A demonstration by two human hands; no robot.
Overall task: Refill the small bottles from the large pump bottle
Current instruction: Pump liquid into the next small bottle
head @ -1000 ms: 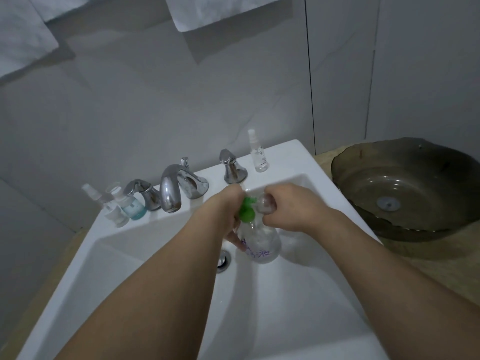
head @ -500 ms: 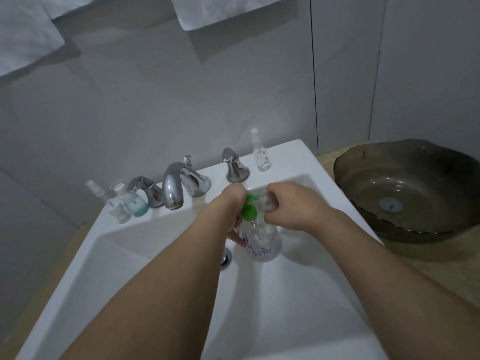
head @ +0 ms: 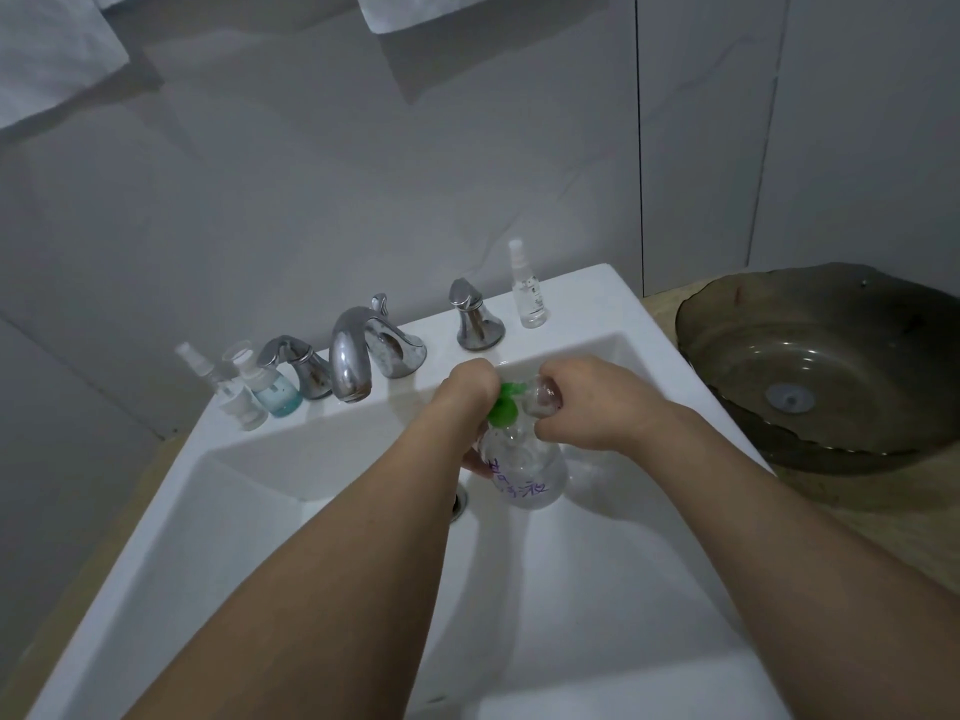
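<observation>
While over sink (head: 291,537): pump bottle (head: 524,472) gripped by left hand (head: 467,392), green pump (head: 505,407) uppermost; small bottle (head: 543,400) clasped in right hand (head: 587,407) at nozzle. Clear plastic, likely light, slick if soapy; best held round body, not pump.

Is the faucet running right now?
Off. No stream falls from the faucet spout into the sink.
</observation>
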